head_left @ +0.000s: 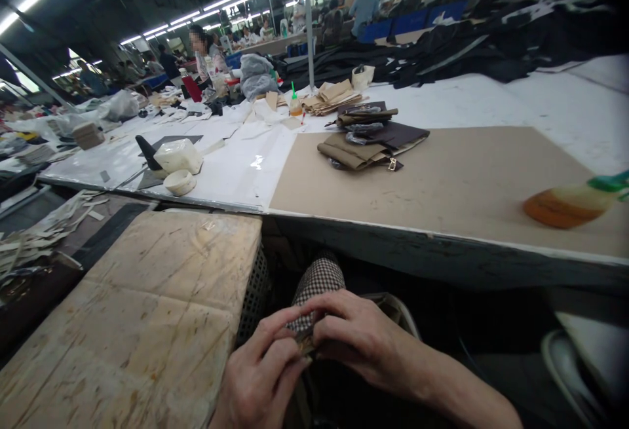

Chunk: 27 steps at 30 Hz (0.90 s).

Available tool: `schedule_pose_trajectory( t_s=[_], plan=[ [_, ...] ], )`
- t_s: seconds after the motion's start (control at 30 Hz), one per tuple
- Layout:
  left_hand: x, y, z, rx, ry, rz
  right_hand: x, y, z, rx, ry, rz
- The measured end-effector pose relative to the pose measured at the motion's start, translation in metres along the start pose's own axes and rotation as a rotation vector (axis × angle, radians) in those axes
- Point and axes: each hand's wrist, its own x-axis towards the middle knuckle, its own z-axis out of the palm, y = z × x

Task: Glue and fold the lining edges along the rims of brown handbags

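Low in the head view, my left hand (265, 363) and my right hand (361, 334) meet over my lap. Fingers of both are closed on a small brown piece (305, 342), mostly hidden by them; its exact kind cannot be made out. Just behind the hands shows a knee in checked cloth (322, 281). Beyond, on the tabletop, lies a loose stack of folded brown and dark pieces (366, 144), with a small metal buckle or zip pull (392, 164) at its front.
A stained, board-like surface (162, 298) is at my left. Along the table (442, 186) stand a squeeze bottle of amber liquid (560, 207), a white container (177, 156) and a round cup or lid (179, 183). Black material (442, 49) is heaped behind. Several people work farther off.
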Motion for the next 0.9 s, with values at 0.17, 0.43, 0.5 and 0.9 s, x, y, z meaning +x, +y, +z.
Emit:
schedule_pose_trajectory(
  t_s=[0.17, 0.43, 0.5, 0.9],
  plan=[
    [-0.004, -0.002, -0.003, 0.029, -0.025, -0.056, 0.0, 0.0, 0.002, -0.012, 0.028, -0.006],
    [-0.006, -0.003, -0.006, 0.059, -0.034, -0.008, -0.002, -0.002, 0.005, -0.049, 0.037, -0.031],
    [-0.006, -0.003, -0.006, 0.062, -0.058, -0.006, 0.001, -0.005, 0.004, -0.05, 0.004, -0.005],
    [-0.002, -0.007, -0.008, 0.142, -0.126, 0.083, 0.004, -0.013, -0.005, -0.002, -0.115, 0.192]
  ],
)
